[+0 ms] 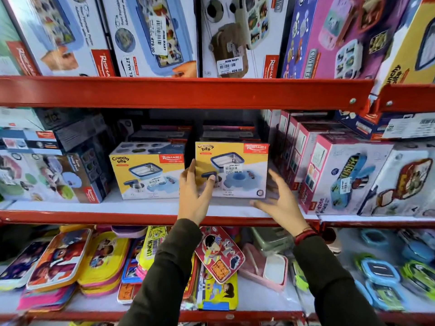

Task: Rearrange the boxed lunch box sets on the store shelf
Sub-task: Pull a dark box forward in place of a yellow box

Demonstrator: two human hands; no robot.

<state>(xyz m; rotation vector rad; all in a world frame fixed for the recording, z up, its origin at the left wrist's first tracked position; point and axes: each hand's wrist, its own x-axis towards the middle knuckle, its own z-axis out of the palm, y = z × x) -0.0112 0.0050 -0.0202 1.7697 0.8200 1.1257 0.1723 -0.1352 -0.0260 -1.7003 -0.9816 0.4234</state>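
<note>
On the middle shelf [141, 207], 2 yellow Crunchy Bite lunch box sets stand upright side by side with a narrow dark gap between them. The left box [147, 170] sits free, its front turned slightly to the right. At far left a tilted box [58, 177] leans beside it, with white shelf surface showing between the two.

The left hand [195, 196] reaches up from a dark sleeve [164, 267], palm toward the shelf, fingers spread. Its thumb lies on the front face of the right box [231, 170], and its fingertips [192, 164] rest along that box's left edge at the gap. The grip is open and flat against the card, not wrapped around it.

The right hand [280, 203] is lower and to the right, wrist wearing a red band [304, 235]. Its fingers are apart and blurred, near the box's lower right corner; whether they touch it I cannot tell. It holds nothing.

Just right of that corner stands a row of pink boxes [303, 156], leaving only a slim space. Bare shelf lies in front of both yellow boxes, and the red shelf lip [94, 217] runs below.
</note>
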